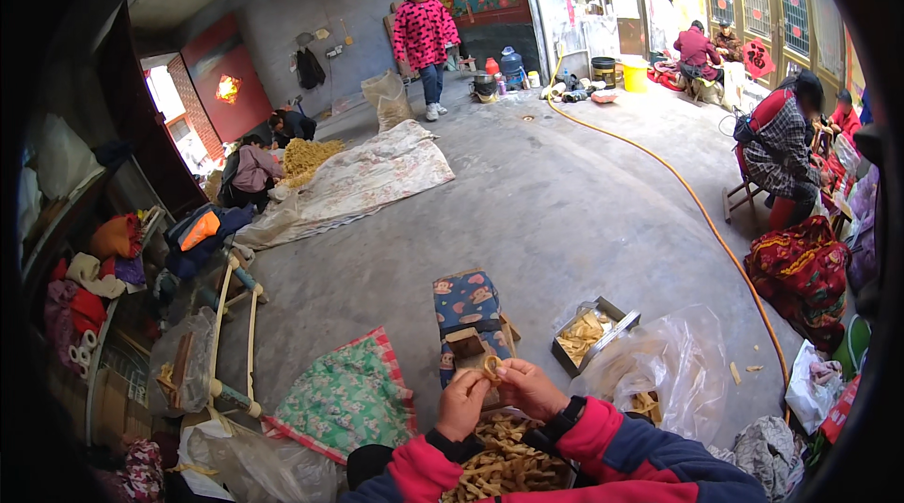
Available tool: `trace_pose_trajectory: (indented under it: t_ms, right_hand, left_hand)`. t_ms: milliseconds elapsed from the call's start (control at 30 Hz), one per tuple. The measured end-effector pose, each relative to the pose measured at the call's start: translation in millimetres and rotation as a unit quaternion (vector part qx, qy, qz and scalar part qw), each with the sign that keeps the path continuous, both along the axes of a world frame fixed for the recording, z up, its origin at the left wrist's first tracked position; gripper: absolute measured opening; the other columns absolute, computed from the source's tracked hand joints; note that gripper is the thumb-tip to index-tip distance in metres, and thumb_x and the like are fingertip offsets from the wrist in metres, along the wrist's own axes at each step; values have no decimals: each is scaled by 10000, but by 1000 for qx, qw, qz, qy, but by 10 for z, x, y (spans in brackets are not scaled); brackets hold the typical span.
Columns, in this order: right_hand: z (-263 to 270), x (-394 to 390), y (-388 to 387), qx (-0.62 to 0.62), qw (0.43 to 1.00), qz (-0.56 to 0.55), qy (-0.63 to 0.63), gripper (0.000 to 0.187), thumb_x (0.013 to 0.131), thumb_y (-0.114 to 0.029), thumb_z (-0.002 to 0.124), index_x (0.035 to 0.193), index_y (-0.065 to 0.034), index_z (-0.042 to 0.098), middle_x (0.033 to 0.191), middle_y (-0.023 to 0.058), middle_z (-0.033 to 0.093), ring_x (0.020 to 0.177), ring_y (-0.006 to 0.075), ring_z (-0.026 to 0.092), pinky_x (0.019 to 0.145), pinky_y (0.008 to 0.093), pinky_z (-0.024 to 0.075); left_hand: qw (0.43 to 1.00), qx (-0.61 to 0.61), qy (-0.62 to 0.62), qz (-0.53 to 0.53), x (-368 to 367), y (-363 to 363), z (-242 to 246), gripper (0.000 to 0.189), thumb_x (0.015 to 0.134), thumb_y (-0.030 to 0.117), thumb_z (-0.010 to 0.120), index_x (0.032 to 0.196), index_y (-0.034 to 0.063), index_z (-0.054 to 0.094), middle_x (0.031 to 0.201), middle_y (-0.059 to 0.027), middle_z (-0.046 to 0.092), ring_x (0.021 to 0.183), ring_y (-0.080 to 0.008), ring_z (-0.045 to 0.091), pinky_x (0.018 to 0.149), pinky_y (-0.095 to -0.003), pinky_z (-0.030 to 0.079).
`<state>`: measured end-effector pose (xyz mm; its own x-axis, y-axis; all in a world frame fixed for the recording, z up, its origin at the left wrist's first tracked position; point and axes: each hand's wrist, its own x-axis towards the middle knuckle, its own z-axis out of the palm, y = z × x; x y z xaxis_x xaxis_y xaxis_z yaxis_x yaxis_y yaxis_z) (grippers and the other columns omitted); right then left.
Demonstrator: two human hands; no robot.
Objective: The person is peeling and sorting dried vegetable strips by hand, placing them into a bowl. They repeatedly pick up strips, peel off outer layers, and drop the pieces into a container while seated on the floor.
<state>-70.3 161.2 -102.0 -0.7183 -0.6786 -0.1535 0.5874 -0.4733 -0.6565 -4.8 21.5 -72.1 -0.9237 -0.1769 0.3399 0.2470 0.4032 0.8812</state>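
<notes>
Between the fingertips of both my hands is a small tan strip (pixel 491 365), bent into a loop. My left hand (pixel 460 400) pinches it from one side and my right hand (pixel 531 388) from the other. Just beyond my hands lies a cushion in blue patterned cloth (pixel 462 298), with a dark band around it and a brown block (pixel 465 345) at its near end. Below my wrists is a heap of short, folded tan pieces (pixel 505 457); my forearms hide part of it. What the strip is made of I cannot tell.
A metal box (pixel 565 347) of tan strips and a clear plastic bag (pixel 678 369) stand at right. An orange hose (pixel 678 178) crosses the concrete floor. Green floral cloth (pixel 346 390) and a bamboo frame (pixel 233 333) are at left. One person (pixel 426 30) stands beyond; several others sit or crouch.
</notes>
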Motion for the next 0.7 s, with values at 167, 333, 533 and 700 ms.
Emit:
trace_pose_trajectory:
  t_ms: [167,333,533,700]
  right_hand:
    - [27,-15,39,12,989,33,143,108,911,-157,617,975,-73,592,811,-24,585,671,47,514,585,201,413]
    - [-17,-22,23,149,919,20,364,103,881,-120,647,934,-47,598,851,-28,585,807,43,518,707,214,443]
    - [-20,2,8,206,856,-59,470,98,849,-98,651,884,-45,576,765,-19,549,755,34,480,650,220,426]
    - [7,21,-11,231,857,-65,456,150,831,-126,659,876,-27,556,776,39,558,755,73,506,669,246,445]
  left_hand:
    - [909,346,-210,-105,1,-151,-102,144,945,143,561,1008,13,570,827,-18,592,667,-96,560,670,-238,497]
    - [858,415,-253,-163,78,-308,-68,224,927,51,522,1142,-13,523,1037,-72,584,889,-141,596,809,-283,504]
    - [911,325,-215,-137,116,-283,-149,310,911,8,483,1219,-29,483,1158,-90,555,1009,-150,568,895,-276,465]
    - [969,166,-163,-81,40,-239,-221,220,901,29,494,1105,-27,556,1025,-64,607,939,-114,573,835,-253,468]
